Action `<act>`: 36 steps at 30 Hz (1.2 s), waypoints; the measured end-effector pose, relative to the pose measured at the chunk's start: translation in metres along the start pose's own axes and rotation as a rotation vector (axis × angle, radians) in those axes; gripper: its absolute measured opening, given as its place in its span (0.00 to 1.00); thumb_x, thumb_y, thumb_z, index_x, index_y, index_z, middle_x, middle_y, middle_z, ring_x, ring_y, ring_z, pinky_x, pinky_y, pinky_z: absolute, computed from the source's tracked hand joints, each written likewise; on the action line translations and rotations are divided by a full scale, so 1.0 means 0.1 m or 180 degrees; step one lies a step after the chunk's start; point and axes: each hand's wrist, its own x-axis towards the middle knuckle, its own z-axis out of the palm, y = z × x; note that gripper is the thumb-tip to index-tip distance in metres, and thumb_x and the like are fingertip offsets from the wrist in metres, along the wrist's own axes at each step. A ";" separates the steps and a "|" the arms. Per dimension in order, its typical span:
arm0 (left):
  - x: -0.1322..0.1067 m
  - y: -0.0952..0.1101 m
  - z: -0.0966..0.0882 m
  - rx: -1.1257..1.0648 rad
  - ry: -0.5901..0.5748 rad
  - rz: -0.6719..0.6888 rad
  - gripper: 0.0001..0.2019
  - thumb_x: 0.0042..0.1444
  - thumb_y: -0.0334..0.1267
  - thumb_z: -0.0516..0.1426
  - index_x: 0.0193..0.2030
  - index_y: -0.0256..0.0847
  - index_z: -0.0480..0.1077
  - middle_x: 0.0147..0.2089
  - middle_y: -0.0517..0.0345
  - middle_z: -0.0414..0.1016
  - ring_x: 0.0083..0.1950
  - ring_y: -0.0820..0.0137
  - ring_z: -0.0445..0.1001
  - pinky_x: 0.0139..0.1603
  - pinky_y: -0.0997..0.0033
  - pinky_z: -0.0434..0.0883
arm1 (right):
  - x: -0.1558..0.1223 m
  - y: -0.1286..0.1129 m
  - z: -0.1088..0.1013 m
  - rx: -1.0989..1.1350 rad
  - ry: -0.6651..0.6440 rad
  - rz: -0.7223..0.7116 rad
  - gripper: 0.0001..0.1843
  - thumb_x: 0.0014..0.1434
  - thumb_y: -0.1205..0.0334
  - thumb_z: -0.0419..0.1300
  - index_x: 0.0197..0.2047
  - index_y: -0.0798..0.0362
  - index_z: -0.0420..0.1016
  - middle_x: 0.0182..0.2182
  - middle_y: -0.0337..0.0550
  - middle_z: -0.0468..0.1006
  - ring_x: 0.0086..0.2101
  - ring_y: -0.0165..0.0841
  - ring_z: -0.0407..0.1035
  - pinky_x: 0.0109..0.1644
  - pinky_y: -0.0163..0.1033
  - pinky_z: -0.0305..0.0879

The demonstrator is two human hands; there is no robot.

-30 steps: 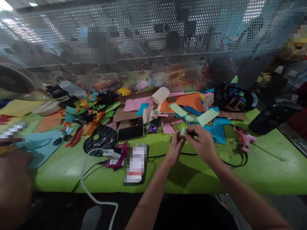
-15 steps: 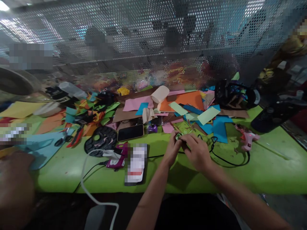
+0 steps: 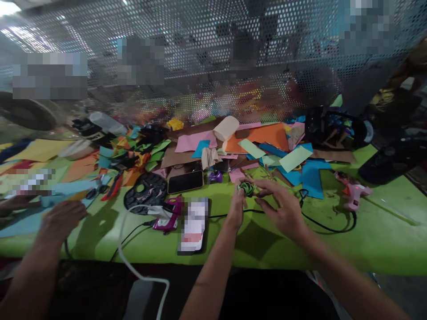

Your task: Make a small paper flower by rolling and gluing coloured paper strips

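Note:
My left hand [image 3: 237,208] rests on the green table [image 3: 383,235], its fingertips touching a small green rolled paper piece [image 3: 247,188]. My right hand [image 3: 279,205] hovers just right of that piece with fingers spread, thumb and forefinger reaching toward it. A black cable [image 3: 320,224] runs under both hands. A black phone [image 3: 185,182] lies to the left of my hands.
Coloured paper scraps [image 3: 293,158] cover the table's far half. A pink glue gun [image 3: 353,192] lies right, a purple glue gun [image 3: 168,216] and white cable [image 3: 133,262] left. Scissors [image 3: 110,189] and a black disc [image 3: 145,191] lie further left. Another person's hand [image 3: 62,218] rests at left.
My hands lowered the small green piece onto the table and my right hand opened its fingers. Another person's arm moved into view at left. The view shifted slightly.

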 end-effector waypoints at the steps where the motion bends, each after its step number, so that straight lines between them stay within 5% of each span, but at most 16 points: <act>1: 0.00 0.02 0.01 0.0007 0.0027 0.0029 0.26 0.52 0.64 0.55 0.44 0.43 0.65 0.37 0.58 0.68 0.39 0.66 0.70 0.33 0.70 0.64 | 0.00 0.01 -0.02 -0.0014 0.0066 0.0048 0.21 0.63 0.68 0.60 0.58 0.42 0.69 0.50 0.43 0.78 0.37 0.33 0.77 0.45 0.41 0.75; 6: -0.02 0.07 0.04 0.0037 0.0019 0.0133 0.23 0.54 0.62 0.54 0.40 0.42 0.66 0.34 0.56 0.69 0.39 0.64 0.71 0.31 0.69 0.63 | 0.02 0.05 -0.07 -0.0083 0.0136 0.0138 0.18 0.64 0.69 0.59 0.55 0.43 0.72 0.43 0.43 0.76 0.35 0.32 0.73 0.39 0.38 0.73; 15: -0.01 -0.08 -0.08 0.0363 -0.0361 0.0542 0.26 0.56 0.63 0.52 0.48 0.42 0.67 0.45 0.53 0.69 0.47 0.62 0.66 0.46 0.65 0.67 | 0.00 0.06 -0.08 -0.0431 -0.0068 -0.0200 0.20 0.62 0.70 0.59 0.55 0.43 0.74 0.51 0.48 0.73 0.52 0.41 0.70 0.54 0.48 0.70; 36: -0.04 -0.09 -0.12 0.0520 -0.0438 0.0548 0.32 0.54 0.68 0.49 0.51 0.42 0.66 0.47 0.51 0.68 0.48 0.60 0.68 0.49 0.62 0.69 | -0.02 0.04 -0.14 -0.0283 -0.0323 -0.0153 0.21 0.61 0.67 0.60 0.57 0.43 0.71 0.53 0.47 0.76 0.54 0.42 0.70 0.56 0.51 0.68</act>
